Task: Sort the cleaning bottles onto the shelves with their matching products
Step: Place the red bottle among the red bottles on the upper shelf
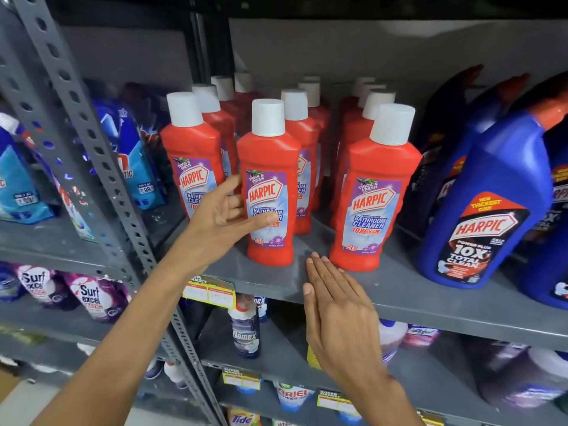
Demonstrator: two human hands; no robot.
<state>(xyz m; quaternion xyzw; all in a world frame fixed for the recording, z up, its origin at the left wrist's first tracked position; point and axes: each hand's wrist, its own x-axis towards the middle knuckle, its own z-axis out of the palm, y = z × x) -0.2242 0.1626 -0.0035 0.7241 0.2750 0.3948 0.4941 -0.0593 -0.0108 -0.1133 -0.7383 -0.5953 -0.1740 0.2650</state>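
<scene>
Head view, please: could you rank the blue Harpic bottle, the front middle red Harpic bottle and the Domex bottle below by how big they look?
1. Blue Harpic bottle, clearly largest.
2. Front middle red Harpic bottle, touched by the left hand.
3. Domex bottle, smallest, though partly hidden behind the shelf edge and its price tag, so unsure.

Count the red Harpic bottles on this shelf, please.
12, by caps: three front-to-back rows of four, the left row, the middle row and the right row. Others may hide behind.
</scene>
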